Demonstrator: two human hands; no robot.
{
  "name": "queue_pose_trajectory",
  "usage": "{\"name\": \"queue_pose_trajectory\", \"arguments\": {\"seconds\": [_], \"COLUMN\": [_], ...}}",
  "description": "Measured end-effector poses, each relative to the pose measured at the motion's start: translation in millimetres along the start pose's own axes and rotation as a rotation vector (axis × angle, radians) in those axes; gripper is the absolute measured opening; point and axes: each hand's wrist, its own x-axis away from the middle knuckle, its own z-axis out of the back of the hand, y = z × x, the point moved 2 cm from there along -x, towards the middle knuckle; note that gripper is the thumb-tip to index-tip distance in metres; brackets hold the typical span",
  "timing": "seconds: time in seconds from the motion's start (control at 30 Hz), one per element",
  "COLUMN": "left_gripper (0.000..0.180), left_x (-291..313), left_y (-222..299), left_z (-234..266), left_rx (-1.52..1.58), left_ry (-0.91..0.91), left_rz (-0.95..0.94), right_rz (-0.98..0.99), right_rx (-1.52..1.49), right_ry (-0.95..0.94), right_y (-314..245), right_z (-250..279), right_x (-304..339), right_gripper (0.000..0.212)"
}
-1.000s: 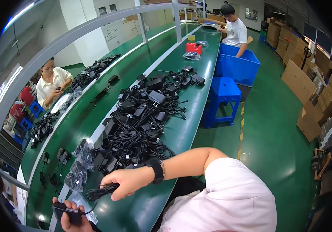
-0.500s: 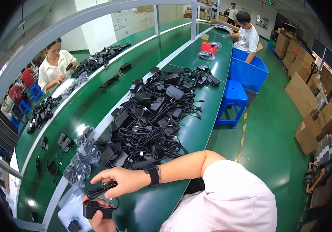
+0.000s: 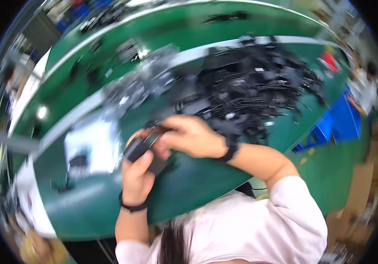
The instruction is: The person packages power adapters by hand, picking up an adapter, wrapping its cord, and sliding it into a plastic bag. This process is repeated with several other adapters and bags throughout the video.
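A black power adapter (image 3: 135, 151) is in my left hand (image 3: 137, 178), gripped between thumb and fingers. My right hand (image 3: 193, 137) comes in from the right, its fingers closed on the adapter's coiled black cable (image 3: 154, 128). Both hands meet above the green workbench (image 3: 198, 180); motion blur hides the finer detail. To the left lies a stack of clear plastic bags (image 3: 94, 143), with another black adapter (image 3: 79, 162) on it. Beyond my hands several bagged adapters (image 3: 138, 88) sit along the bench's far edge.
A large heap of black adapters and cables (image 3: 255, 83) covers the bench to the far right. Past a pale rail runs a green conveyor (image 3: 184, 31) with scattered adapters. A blue crate (image 3: 346, 115) and a co-worker (image 3: 366, 90) are at the right. Another person (image 3: 44, 248) is at lower left.
My view has swung, shifting the heap to the right and showing more of the bench at left. My right hand, spread over the cable before, is now closed on it beside the adapter.
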Motion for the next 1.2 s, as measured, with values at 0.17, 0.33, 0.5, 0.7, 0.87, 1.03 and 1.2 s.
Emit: {"name": "queue_pose_trajectory", "arguments": {"seconds": [0.17,0.33,0.5,0.7,0.87,1.03,1.2], "left_gripper": [0.049,0.044,0.045,0.044,0.044,0.046,0.062], "left_x": [7,4,5,5,2,0,11], "left_y": [12,2,1,0,3,-1,10], "left_z": [7,7,4,11,12,7,7], "left_rx": [-0.053,-0.045,-0.031,-0.073,-0.061,-0.186,-0.190], "left_ry": [-0.027,0.094,0.073,0.138,0.088,0.117,0.185], "left_rz": [-0.114,-0.082,-0.103,-0.216,-0.256,-0.313,-0.194], "right_rz": [0.081,0.205,0.249,0.167,0.170,0.349,0.462], "right_rx": [0.125,0.315,0.312,0.129,0.230,0.725,0.629], "right_ry": [0.209,0.187,0.093,-0.083,-0.112,-0.038,-0.117], "right_y": [-5,6,4,8,5,6,19], "right_z": [-9,-11,-15,-15,-15,-13,-25], "right_x": [-8,-6,-5,-12,-10,-7,-9], "right_gripper": [0.028,0.028,0.042,0.050,0.053,0.060,0.068]}}
